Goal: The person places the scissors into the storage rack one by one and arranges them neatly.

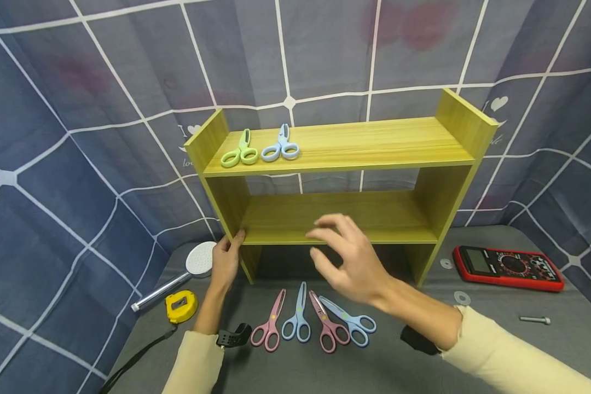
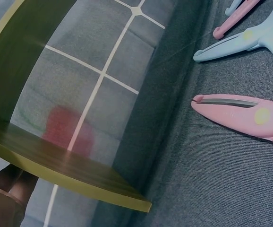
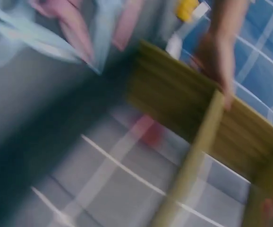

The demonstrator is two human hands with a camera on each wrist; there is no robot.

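My left hand (image 1: 225, 262) grips the left side panel of a two-tier wooden shelf (image 1: 340, 241), the thumb at its front edge by the lower board. Part of that hand shows behind the panel in the left wrist view. My right hand (image 1: 347, 260) hangs in the air before the lower board, fingers spread and bent, holding nothing. On the top board lie green scissors (image 1: 239, 150) and blue scissors (image 1: 281, 145), side by side at the left. Below, on the grey cloth, pink scissors (image 1: 270, 323) and blue scissors (image 1: 297, 317) lie beside another pink pair (image 1: 329, 324) and blue pair (image 1: 352, 322).
Left of the shelf lie a shower head (image 1: 199, 260) and a yellow tape measure (image 1: 181, 306) with a black strap. To the right are a red multimeter (image 1: 507, 268), two washers (image 1: 462, 297) and a bolt (image 1: 535, 319). A tiled-pattern curtain (image 1: 325, 60) hangs behind.
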